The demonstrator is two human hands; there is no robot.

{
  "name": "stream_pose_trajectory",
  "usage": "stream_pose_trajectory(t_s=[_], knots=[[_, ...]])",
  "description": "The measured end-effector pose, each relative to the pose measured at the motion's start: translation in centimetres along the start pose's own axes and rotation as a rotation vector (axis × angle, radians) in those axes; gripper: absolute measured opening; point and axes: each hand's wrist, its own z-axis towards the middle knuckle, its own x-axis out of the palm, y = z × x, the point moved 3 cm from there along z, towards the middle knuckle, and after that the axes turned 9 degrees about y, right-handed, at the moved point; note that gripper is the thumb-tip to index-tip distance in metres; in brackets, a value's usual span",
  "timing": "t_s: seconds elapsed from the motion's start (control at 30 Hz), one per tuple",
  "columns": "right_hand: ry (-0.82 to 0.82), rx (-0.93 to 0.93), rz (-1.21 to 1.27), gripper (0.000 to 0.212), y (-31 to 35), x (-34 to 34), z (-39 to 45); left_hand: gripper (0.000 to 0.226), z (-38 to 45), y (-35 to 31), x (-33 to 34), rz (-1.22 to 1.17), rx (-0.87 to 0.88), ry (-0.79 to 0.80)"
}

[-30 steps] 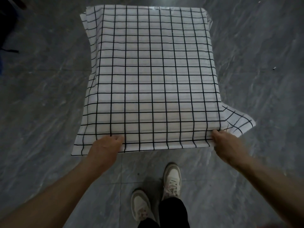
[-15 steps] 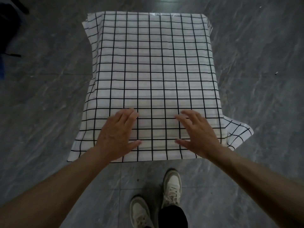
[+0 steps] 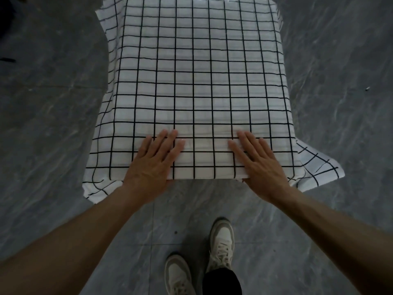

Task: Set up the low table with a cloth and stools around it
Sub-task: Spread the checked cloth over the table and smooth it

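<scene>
A white cloth with a black grid (image 3: 197,81) covers the whole low table, which is hidden under it. The cloth hangs down over the sides and flares out at both near corners. My left hand (image 3: 153,165) lies flat on the cloth at the near edge, left of centre, fingers straight and spread. My right hand (image 3: 259,162) lies flat on the near edge too, right of centre, fingers straight. Neither hand grips the fabric. No stools are in view.
Grey marbled floor tiles (image 3: 53,124) surround the table on all sides. My two feet in pale sneakers (image 3: 221,243) stand just in front of the near edge. A dark object (image 3: 6,22) sits at the far left edge.
One second ago both hands pinched the cloth's near hem. They let go, moved onto the tabletop and now press flat at the near edge, closer together.
</scene>
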Motion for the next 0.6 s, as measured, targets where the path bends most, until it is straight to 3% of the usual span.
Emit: stream_pose_trajectory(t_s=[0.13,0.4,0.6], knots=[[-0.038,0.037,-0.022,0.106,-2.2,0.1,-1.1,0.111,0.0,-0.2,-0.2,-0.018,-0.005,0.024],[-0.076,0.107,-0.033,0.112,-5.1,0.6,-3.1,0.114,0.0,-0.5,-0.9,-0.045,-0.014,0.039],[-0.039,0.195,0.115,0.107,-6.6,0.9,-4.0,0.115,1.1,-2.4,-1.9,-0.107,-0.093,0.086]])
